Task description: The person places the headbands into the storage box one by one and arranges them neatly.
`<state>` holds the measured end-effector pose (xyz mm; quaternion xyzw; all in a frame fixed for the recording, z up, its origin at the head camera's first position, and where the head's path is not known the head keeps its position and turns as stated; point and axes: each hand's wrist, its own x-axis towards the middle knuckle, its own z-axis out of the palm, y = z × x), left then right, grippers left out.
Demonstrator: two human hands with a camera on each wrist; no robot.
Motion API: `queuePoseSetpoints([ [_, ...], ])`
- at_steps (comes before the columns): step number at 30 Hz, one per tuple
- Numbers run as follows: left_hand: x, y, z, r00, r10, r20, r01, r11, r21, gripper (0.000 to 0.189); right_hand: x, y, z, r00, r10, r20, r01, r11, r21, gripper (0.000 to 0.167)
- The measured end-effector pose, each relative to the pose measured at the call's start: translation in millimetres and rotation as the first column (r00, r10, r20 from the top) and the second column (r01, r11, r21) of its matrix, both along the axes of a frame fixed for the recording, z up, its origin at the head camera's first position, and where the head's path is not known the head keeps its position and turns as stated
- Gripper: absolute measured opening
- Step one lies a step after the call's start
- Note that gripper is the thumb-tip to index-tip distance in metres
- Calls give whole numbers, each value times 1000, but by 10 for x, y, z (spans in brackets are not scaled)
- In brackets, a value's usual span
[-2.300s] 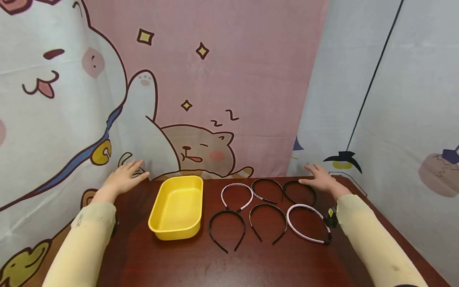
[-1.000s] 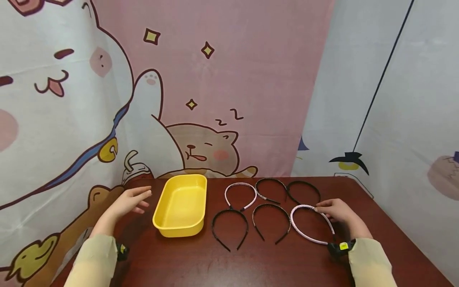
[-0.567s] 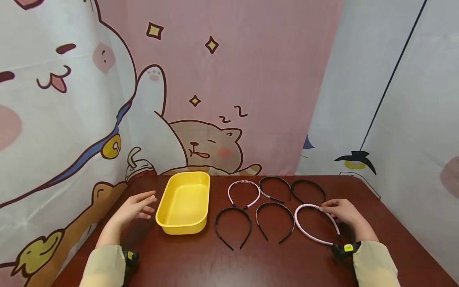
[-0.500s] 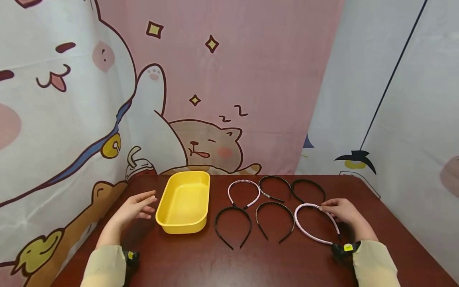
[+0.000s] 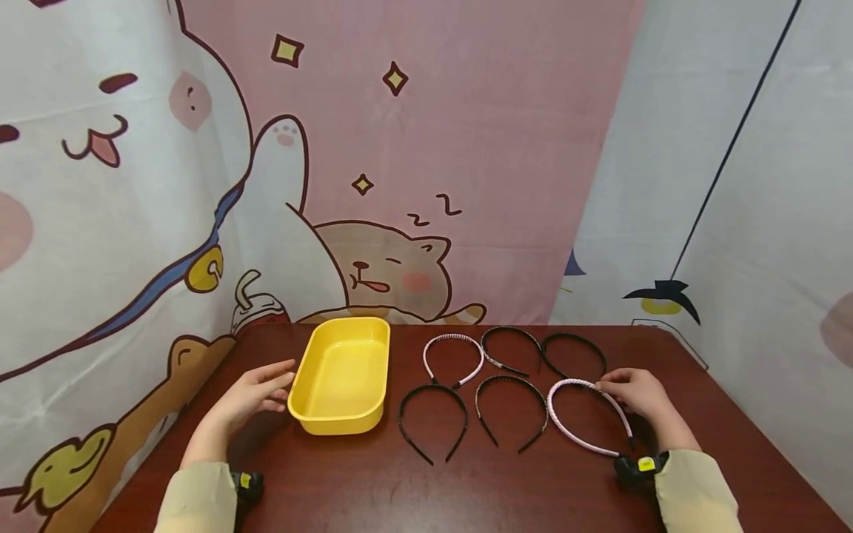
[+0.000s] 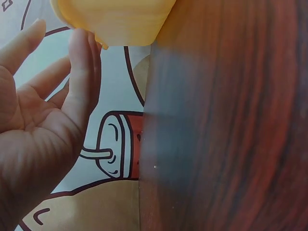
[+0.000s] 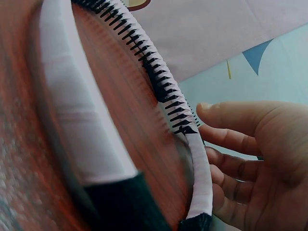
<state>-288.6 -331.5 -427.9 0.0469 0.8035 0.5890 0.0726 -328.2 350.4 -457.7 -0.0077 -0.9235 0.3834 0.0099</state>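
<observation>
the right hand (image 5: 636,392) meets the pink headband (image 7: 82,106), rightmost on the table (image 5: 466,492); whether it pinches, i cannot tell. only the right wrist view shows black teeth (image 7: 155,82). the left hand (image 5: 243,400) is loose beside the yellow tray (image 5: 338,426).

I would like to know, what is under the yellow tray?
Under the yellow tray is the dark reddish table, visible beside its base. Anything directly beneath its bottom is covered, so I cannot tell.
</observation>
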Motion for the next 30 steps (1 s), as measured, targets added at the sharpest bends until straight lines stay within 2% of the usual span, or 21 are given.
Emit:
queuePoseSetpoints([
  [6,-9,32,39,998,-57,-4,57,998,5,63,15,4,-3,1000,-1,-20,1,1000,9,44],
  [14,-12,52,68,998,-67,5,66,998,17,66,-6,1,5,999,16,-32,-14,999,42,47],
  [22,0,47,-19,995,-94,19,93,994,59,67,12,2,-29,999,36,-18,-34,997,66,44],
  [30,-3,41,-45,998,-63,-1,63,997,53,67,-23,-28,-15,998,40,-45,-36,996,77,38],
])
